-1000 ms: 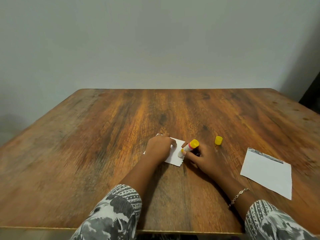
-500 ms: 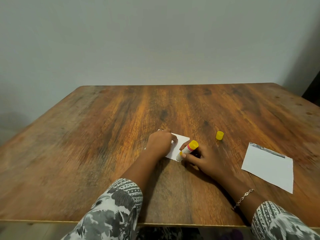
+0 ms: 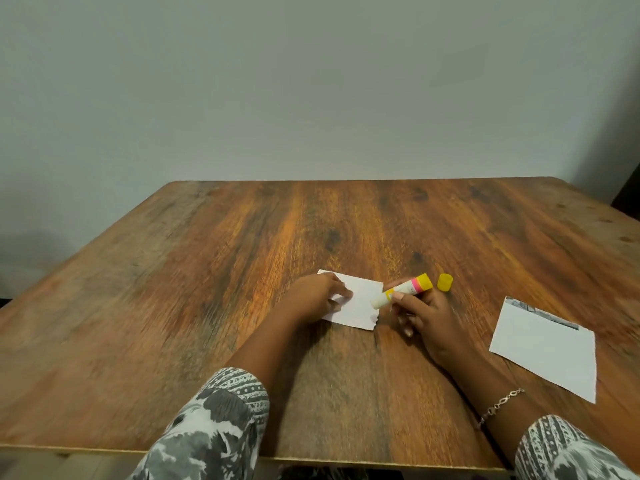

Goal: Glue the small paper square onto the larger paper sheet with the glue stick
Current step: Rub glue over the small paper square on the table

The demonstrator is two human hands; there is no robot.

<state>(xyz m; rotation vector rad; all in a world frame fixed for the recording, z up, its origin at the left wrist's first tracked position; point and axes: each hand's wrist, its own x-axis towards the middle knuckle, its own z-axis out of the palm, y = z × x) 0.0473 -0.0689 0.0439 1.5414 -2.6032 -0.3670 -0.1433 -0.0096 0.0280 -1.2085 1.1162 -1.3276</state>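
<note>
Wooden table [image 3: 173, 323] against a plain grey wall [image 3: 311, 98]. Right hand [image 3: 426, 320] grips the glue stick [image 3: 403, 292], which lies nearly flat: its white tip points to 8 o'clock at the edge of the small paper square [image 3: 360, 306], its yellow end to 2 o'clock. The pink-banded label is unreadable. Left hand [image 3: 311, 299] rests with bent fingers on the square; blur hides whether it presses or pinches. A yellow cap [image 3: 445, 282] stands at the right hand's 1 o'clock, the larger sheet [image 3: 543, 351] at its 4 o'clock, well apart.

Brown wood-grain desk [image 3: 242, 306] with dark knots stands against plain grey wall [image 3: 311, 81], unclear dark object [image 3: 628, 192] at far right edge.
</note>
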